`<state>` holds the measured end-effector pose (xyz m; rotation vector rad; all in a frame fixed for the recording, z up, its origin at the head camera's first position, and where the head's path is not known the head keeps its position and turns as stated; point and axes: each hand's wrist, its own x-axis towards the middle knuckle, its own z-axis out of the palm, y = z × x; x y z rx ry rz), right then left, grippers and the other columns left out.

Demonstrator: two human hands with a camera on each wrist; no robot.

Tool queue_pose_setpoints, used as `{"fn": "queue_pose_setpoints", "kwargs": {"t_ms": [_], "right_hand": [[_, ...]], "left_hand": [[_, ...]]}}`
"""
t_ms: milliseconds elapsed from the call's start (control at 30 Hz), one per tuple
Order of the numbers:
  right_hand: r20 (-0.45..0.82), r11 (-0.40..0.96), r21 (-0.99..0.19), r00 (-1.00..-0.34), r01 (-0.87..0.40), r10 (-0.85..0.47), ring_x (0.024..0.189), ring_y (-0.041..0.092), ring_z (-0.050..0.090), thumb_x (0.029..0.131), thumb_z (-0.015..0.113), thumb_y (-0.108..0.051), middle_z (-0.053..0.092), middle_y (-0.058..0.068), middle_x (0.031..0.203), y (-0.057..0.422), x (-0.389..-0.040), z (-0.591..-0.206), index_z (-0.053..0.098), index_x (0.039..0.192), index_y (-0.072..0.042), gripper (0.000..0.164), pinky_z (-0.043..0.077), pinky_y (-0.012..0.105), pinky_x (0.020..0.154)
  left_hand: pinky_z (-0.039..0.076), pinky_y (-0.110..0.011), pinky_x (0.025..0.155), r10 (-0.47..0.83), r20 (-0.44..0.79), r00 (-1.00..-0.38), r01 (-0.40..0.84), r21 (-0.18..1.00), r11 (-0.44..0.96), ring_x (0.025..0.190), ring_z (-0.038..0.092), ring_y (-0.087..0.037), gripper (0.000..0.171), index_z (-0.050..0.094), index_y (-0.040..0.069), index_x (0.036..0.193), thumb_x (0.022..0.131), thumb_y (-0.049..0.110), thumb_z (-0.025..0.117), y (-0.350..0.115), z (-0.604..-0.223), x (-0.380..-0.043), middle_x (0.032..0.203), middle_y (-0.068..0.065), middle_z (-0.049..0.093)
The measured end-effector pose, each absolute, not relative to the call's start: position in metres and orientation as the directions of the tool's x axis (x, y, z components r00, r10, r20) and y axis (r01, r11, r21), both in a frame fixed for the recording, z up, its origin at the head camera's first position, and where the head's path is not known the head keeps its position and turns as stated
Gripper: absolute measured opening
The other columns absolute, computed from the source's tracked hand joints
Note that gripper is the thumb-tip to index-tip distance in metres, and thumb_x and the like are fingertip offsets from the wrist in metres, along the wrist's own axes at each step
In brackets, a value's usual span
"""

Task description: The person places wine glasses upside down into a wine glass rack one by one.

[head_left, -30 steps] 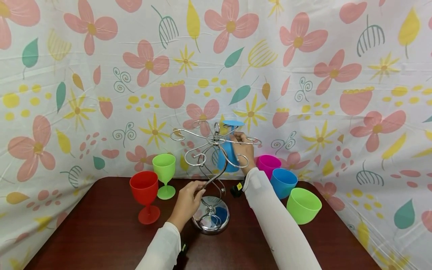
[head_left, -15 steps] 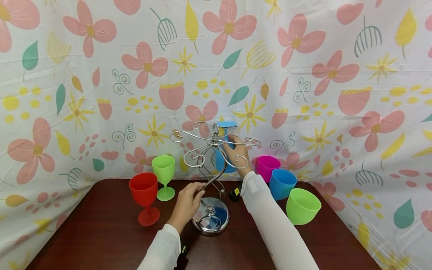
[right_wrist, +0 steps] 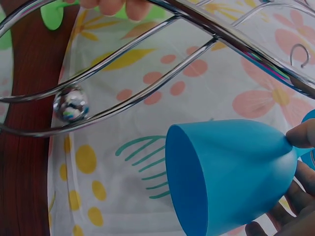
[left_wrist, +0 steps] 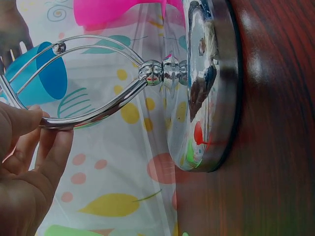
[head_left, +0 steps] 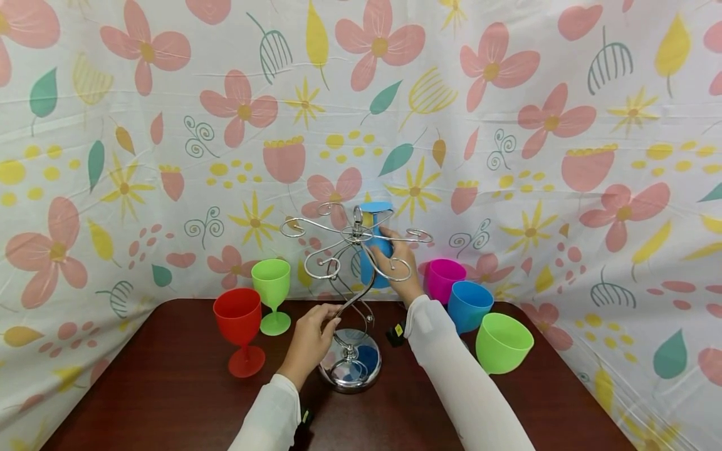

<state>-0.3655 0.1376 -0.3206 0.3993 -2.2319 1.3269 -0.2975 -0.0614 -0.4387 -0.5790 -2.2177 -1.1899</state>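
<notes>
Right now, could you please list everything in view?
Metal stand with curled arms: one, chrome, centre.
Inverted stemmed goblet: one, blue, behind the stand.
Red stemmed goblet: one, red, left, nearer.
Green stemmed goblet: one, green, left, farther.
Magenta rounded cup: one, magenta, right, farthest.
Blue rounded cup: one, blue, right, middle.
Green rounded cup: one, green, right, nearest.
Small objects: two, black with yellow, near the stand.
Wooden table: one, reddish brown, underneath.
Floral fabric backdrop: one, mostly white, behind.
Left hand: one, bare, pinching the stand.
Right hand: one, bare, holding the goblet.
Long sleeves: two, white, both arms.
</notes>
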Motion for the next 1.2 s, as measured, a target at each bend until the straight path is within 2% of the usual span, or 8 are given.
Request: {"fn": "queue_pose_setpoints", "kwargs": {"t_ms": [233, 333, 600, 800, 1000, 1200], "right_hand": [[0.645, 0.559, -0.612, -0.762, -0.559, -0.057, 0.131, 0.035, 0.049, 0.097, 0.063, -0.014, 0.050, 0.017, 0.146, 0.141, -0.357, -0.325, 0.049, 0.146, -0.002, 0.052, 0.046, 0.051, 0.102], [0.651, 0.577, -0.593, -0.756, -0.561, -0.066, 0.134, 0.034, 0.046, 0.097, 0.064, -0.013, 0.049, 0.016, 0.147, 0.142, -0.351, -0.325, 0.048, 0.147, -0.003, 0.053, 0.044, 0.050, 0.104], [0.658, 0.669, -0.523, -0.749, -0.529, -0.078, 0.128, 0.035, 0.049, 0.095, 0.070, -0.017, 0.052, 0.017, 0.143, 0.149, -0.330, -0.330, 0.052, 0.143, -0.006, 0.053, 0.045, 0.057, 0.100], [0.688, 0.712, -0.427, -0.711, -0.557, -0.144, 0.135, 0.035, 0.044, 0.094, 0.072, -0.019, 0.049, 0.014, 0.148, 0.157, -0.315, -0.337, 0.050, 0.147, -0.010, 0.058, 0.035, 0.061, 0.106], [0.744, 0.761, -0.285, -0.635, -0.583, -0.207, 0.129, 0.035, 0.049, 0.090, 0.075, -0.018, 0.054, 0.016, 0.142, 0.165, -0.305, -0.354, 0.052, 0.145, -0.006, 0.061, 0.039, 0.062, 0.101], [0.742, 0.784, -0.256, -0.635, -0.565, -0.215, 0.134, 0.035, 0.047, 0.091, 0.075, -0.022, 0.053, 0.013, 0.146, 0.171, -0.292, -0.368, 0.046, 0.149, -0.008, 0.067, 0.036, 0.063, 0.105]], "left_hand": [[0.055, -0.032, 0.072, 0.109, 0.643, -0.758, 0.594, 0.612, 0.521, 0.091, 0.065, -0.015, 0.024, 0.071, 0.014, 0.117, 0.094, 0.007, 0.071, -0.062, -0.438, -0.297, 0.101, 0.000, 0.067], [0.055, -0.032, 0.071, 0.109, 0.636, -0.764, 0.591, 0.621, 0.515, 0.090, 0.065, -0.014, 0.023, 0.071, 0.014, 0.117, 0.094, 0.007, 0.071, -0.062, -0.438, -0.296, 0.100, 0.000, 0.067], [0.053, -0.030, 0.069, 0.110, 0.626, -0.772, 0.583, 0.628, 0.515, 0.088, 0.064, -0.014, 0.024, 0.070, 0.014, 0.118, 0.095, 0.007, 0.070, -0.062, -0.439, -0.295, 0.102, 0.001, 0.066], [0.055, -0.033, 0.074, 0.114, 0.637, -0.762, 0.595, 0.620, 0.512, 0.091, 0.066, -0.015, 0.024, 0.070, 0.015, 0.117, 0.094, 0.007, 0.070, -0.062, -0.438, -0.296, 0.102, -0.001, 0.067], [0.056, -0.035, 0.075, 0.115, 0.634, -0.765, 0.592, 0.621, 0.514, 0.092, 0.066, -0.016, 0.023, 0.070, 0.014, 0.117, 0.095, 0.007, 0.070, -0.062, -0.438, -0.297, 0.102, -0.001, 0.067], [0.056, -0.035, 0.076, 0.112, 0.637, -0.763, 0.591, 0.617, 0.519, 0.093, 0.066, -0.016, 0.023, 0.070, 0.014, 0.117, 0.094, 0.007, 0.071, -0.062, -0.440, -0.298, 0.101, 0.000, 0.067]]}}
